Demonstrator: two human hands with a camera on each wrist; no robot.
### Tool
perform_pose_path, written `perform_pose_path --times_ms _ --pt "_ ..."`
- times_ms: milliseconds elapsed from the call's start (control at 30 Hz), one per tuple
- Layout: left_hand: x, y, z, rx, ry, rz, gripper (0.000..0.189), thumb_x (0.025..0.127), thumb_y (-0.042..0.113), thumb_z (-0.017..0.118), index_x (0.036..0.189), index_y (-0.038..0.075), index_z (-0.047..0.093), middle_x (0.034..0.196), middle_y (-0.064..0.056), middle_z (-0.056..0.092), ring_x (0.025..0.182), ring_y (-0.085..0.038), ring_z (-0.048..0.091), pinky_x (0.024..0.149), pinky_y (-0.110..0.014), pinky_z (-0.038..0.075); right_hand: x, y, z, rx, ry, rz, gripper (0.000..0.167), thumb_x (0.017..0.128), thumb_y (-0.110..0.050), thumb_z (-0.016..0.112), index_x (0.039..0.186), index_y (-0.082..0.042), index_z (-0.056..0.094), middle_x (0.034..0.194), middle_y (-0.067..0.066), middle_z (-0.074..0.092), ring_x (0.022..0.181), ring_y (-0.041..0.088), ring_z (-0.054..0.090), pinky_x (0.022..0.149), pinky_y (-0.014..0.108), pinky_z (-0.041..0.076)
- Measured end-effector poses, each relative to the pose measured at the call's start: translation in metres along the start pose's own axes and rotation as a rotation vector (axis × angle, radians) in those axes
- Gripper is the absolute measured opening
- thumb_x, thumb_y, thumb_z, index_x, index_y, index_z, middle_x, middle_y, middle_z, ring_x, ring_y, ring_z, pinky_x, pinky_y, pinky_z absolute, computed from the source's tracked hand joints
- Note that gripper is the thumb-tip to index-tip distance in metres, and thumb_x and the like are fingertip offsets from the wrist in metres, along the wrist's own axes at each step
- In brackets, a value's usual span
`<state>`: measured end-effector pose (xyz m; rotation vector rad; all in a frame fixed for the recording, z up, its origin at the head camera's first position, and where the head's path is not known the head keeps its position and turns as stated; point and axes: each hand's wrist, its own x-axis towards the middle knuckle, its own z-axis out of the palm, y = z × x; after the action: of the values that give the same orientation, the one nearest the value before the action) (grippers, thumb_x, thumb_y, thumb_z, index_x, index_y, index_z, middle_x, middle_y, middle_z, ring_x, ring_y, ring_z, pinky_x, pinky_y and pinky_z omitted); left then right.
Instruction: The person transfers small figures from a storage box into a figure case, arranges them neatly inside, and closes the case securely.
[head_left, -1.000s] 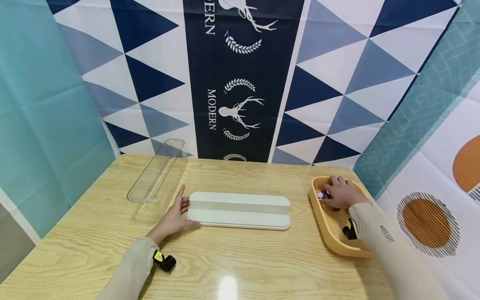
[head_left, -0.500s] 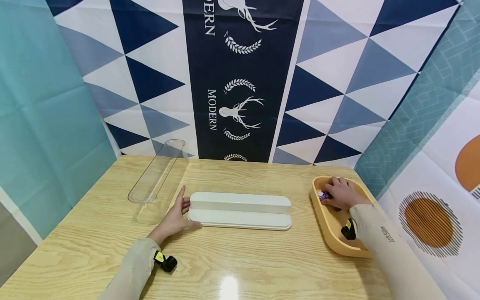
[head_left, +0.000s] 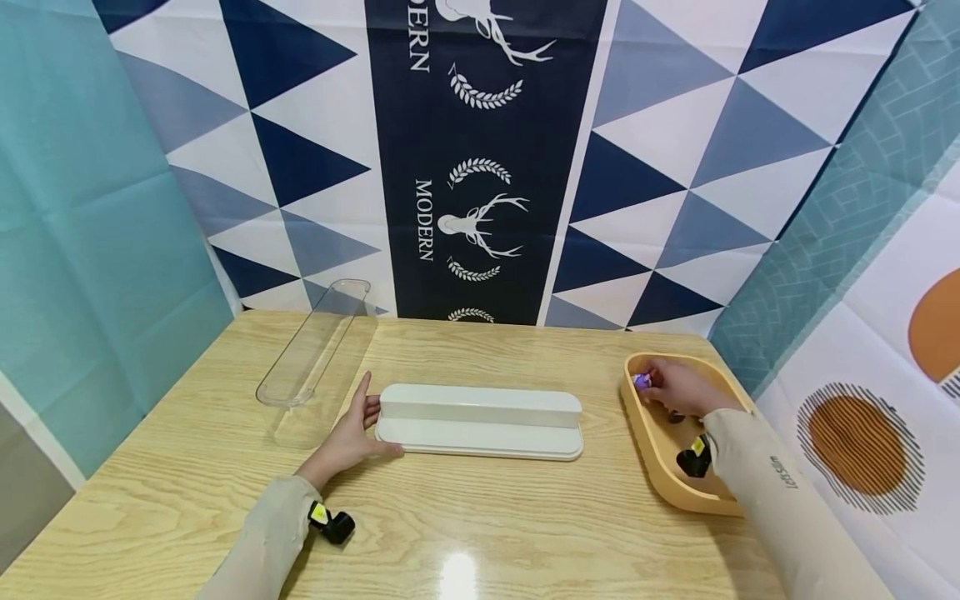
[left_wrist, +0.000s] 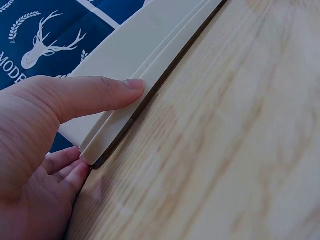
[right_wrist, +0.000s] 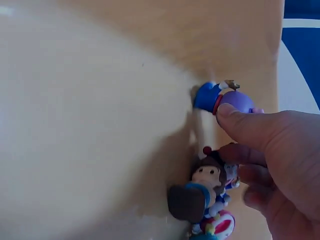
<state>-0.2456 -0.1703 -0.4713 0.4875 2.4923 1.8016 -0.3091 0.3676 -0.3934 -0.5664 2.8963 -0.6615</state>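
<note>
In the head view, a white two-step display stand [head_left: 480, 435] lies lengthwise on the wooden table. My left hand [head_left: 348, 440] rests at its left end, thumb along the front edge and fingertips against the side. Inside the orange tray [head_left: 651, 467] on the right, my right hand [head_left: 686, 390] pinches a small figurine [right_wrist: 235, 101] with a purple head and blue body between thumb and a finger. Below that hand in the right wrist view lies a brown-haired figurine [right_wrist: 206, 176] with a dark round base. Beside it is a red-and-white figurine [right_wrist: 223, 225], partly hidden.
A long clear plastic cover [head_left: 318, 362] stands at the table's back left, just beyond my left hand. Patterned cloth [head_left: 480, 167] hangs behind the table and along both sides. The tray's raised walls surround my right hand.
My right hand has turned and its fingers have closed in, now pinching the purple figurine by the tray's left wall. The left hand and the white stand stay put.
</note>
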Motion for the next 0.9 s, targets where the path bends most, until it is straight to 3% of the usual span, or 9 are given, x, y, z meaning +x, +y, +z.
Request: perform_pose_path --times_ms 200,333,633,767,900 --pt "0.000 0.001 0.000 0.003 0.002 -0.009 0.132 0.070 -0.001 0.090 0.156 -0.003 -0.010 0.138 -0.031 0.042 0.131 -0.046 0.041 0.112 -0.050 0.035 0.004 -0.006 0.002 0.132 -0.002 0.091 0.031 0.097 -0.005 0.062 0.126 0.003 0.051 0.099 0.016 0.061 0.075 0.025 0.059 0.057 0.034 0.055" --pt "0.000 0.001 0.000 0.009 0.003 -0.014 0.131 0.070 -0.002 0.089 0.156 -0.003 -0.010 0.139 -0.031 0.042 0.131 -0.046 0.041 0.113 -0.050 0.035 0.006 -0.005 0.004 0.214 0.013 0.129 0.030 0.097 -0.004 0.060 0.125 0.003 0.053 0.100 0.017 0.061 0.071 0.026 0.059 0.054 0.035 0.054" --pt "-0.001 0.001 -0.001 0.016 -0.003 -0.003 0.130 0.071 -0.002 0.089 0.156 -0.004 -0.010 0.138 -0.031 0.042 0.131 -0.047 0.041 0.113 -0.051 0.034 0.000 -0.004 0.004 0.304 0.095 0.135 0.040 0.097 -0.025 0.067 0.119 0.008 0.061 0.099 0.016 0.065 0.075 0.023 0.060 0.060 0.029 0.053" --pt "-0.001 0.001 -0.001 0.010 -0.007 -0.009 0.130 0.071 -0.002 0.089 0.156 -0.003 -0.010 0.139 -0.031 0.042 0.132 -0.046 0.041 0.113 -0.050 0.034 -0.002 -0.002 0.002 0.339 0.089 0.134 0.040 0.097 -0.023 0.067 0.119 0.009 0.062 0.093 0.014 0.066 0.073 0.023 0.060 0.062 0.030 0.054" --pt "-0.001 0.001 -0.001 0.004 -0.007 -0.013 0.130 0.071 -0.002 0.089 0.156 -0.003 -0.010 0.139 -0.030 0.041 0.132 -0.046 0.041 0.113 -0.050 0.034 -0.002 0.005 -0.003 0.414 0.075 0.137 0.040 0.098 -0.018 0.065 0.125 0.012 0.059 0.100 0.017 0.068 0.077 0.022 0.064 0.068 0.030 0.058"
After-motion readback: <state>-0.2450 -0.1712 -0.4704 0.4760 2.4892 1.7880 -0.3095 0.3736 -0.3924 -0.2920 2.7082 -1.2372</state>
